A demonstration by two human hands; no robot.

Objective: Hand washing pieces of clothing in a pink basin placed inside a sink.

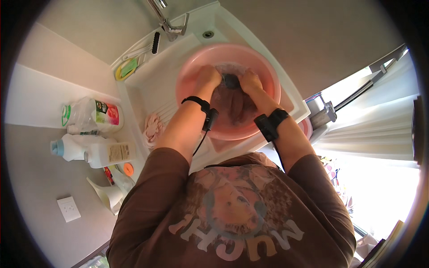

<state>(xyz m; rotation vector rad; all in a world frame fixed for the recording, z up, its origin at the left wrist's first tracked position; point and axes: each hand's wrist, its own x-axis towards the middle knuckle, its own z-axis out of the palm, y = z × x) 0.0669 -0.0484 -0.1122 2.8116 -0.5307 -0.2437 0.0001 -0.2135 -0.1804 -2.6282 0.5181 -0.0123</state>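
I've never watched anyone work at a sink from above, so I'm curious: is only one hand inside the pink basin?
No, both the left hand and the right hand are inside the pink basin.

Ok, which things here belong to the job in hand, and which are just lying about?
In the job:
left hand
right hand
dark cloth between them
pink basin of water
white sink

Apparently just lying about:
pale pink cloth
black brush
green sponge
green-capped clear bottle
blue-capped white bottle

Glare burns white below the curtain (373, 134); edges bow.
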